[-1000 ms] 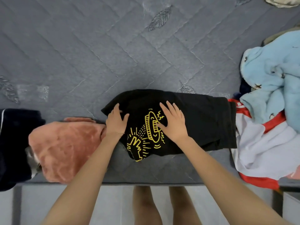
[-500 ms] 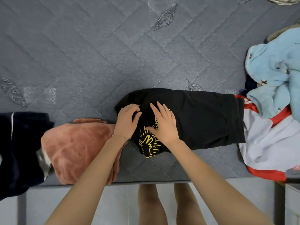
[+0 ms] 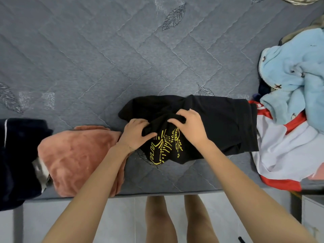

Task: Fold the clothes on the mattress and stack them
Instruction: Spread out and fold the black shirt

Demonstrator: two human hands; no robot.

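Navy garment (image 3: 19, 155) cut by L edge, blue fleece (image 3: 296, 76) by R

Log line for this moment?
step: folding black T-shirt | left hand: grips bunched edge | right hand: grips same edge | folded: pink garment, left | unfolded: blue garment, right

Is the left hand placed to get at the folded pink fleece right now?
Likely yes: the pink fleece lies open just beside the left hand, but that hand grips the black T-shirt and must let go first.
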